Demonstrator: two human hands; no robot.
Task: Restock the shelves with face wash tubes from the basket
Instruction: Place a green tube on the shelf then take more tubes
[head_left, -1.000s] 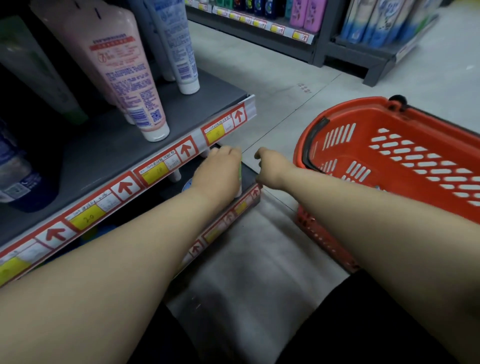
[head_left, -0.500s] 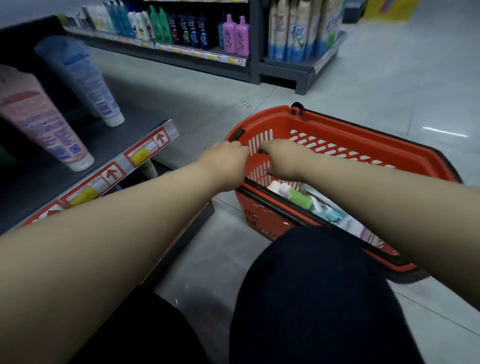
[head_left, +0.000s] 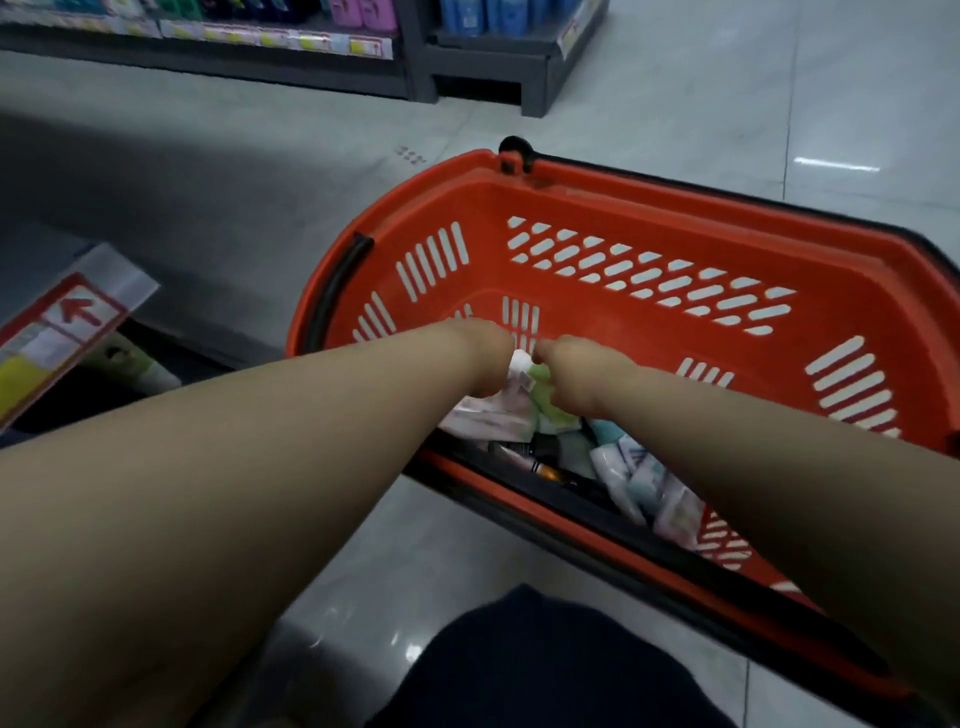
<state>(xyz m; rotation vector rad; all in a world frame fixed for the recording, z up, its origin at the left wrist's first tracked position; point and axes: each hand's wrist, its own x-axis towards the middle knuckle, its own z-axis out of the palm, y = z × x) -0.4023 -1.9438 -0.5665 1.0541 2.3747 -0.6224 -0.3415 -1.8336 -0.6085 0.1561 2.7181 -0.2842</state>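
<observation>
Both hands are down in the red basket (head_left: 649, 208), which sits on the floor and fills the view from 12 to 4 o'clock. The left hand (head_left: 480, 353) and right hand (head_left: 576, 376) meet at the basket's 9 o'clock end, right over a white and green tube (head_left: 537, 382) that shows between them. Each hand is seen from the back and the fingers are hidden, so I cannot tell whether either grip is pinching that tube or only resting on it. More tubes (head_left: 639, 478) lie jumbled along the near wall, at about 5 o'clock from the hands. The shelf edge (head_left: 72, 322) with its red arrow label is out at 9 o'clock of the view, and a lone tube (head_left: 140, 364) lies below it.

The tubes look light, with smooth, soft plastic walls, so they are likely a little slippery and will dent if squeezed hard. They should be firmest at the cap and shoulder, so that is the best place to take hold. A gentle hold across the middle should also do. In a pile like this, lifting one may drag its neighbours along, so it is best drawn straight up
</observation>
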